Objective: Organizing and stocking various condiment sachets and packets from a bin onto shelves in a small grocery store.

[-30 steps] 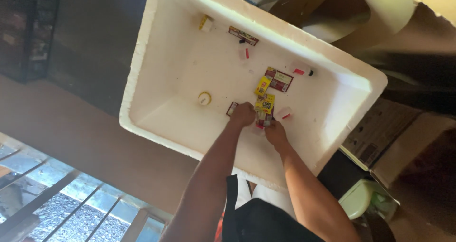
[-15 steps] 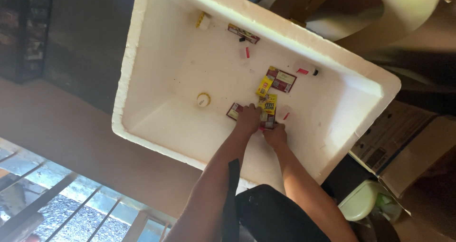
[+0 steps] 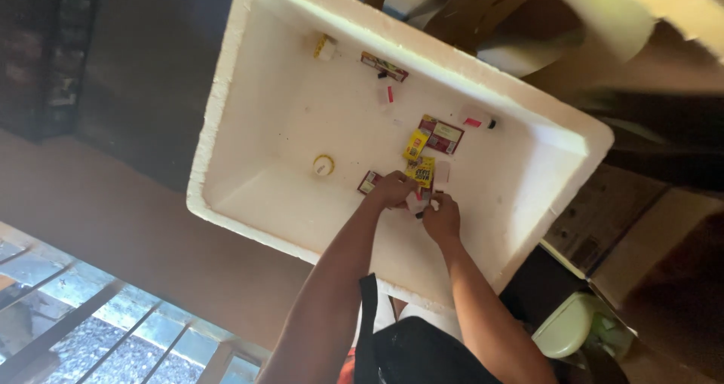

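**Two hands deep in a big white box**

Brown floor fills the left of the picture, with a metal railing at the lower left. Across the middle sits a big white foam box, tipped at a slant in the frame.

Both hands are inside it, close together just below the middle of the frame. The left hand is curled, its fingers bent down over the small packets, beside a dark red packet at its left edge. The right hand is curled too and seems to pinch something small and white; what it is, I cannot tell, it is too little. The yellow packets lie on the box floor, touching the fingertips of the left hand.

What could go wrong? The packets are tiny and light. A quick grab could push them away, or one could slip out of the fingers. The foam wall is soft, so a hard lean by the arms could dent or snap it.

Other things lie about in the box: a round yellow lid to the left, a red box above the hands, more small packs near the top wall. Nothing blocks the hands. A pale green tub sits at the lower right, outside the box. A black strap hangs between the arms.
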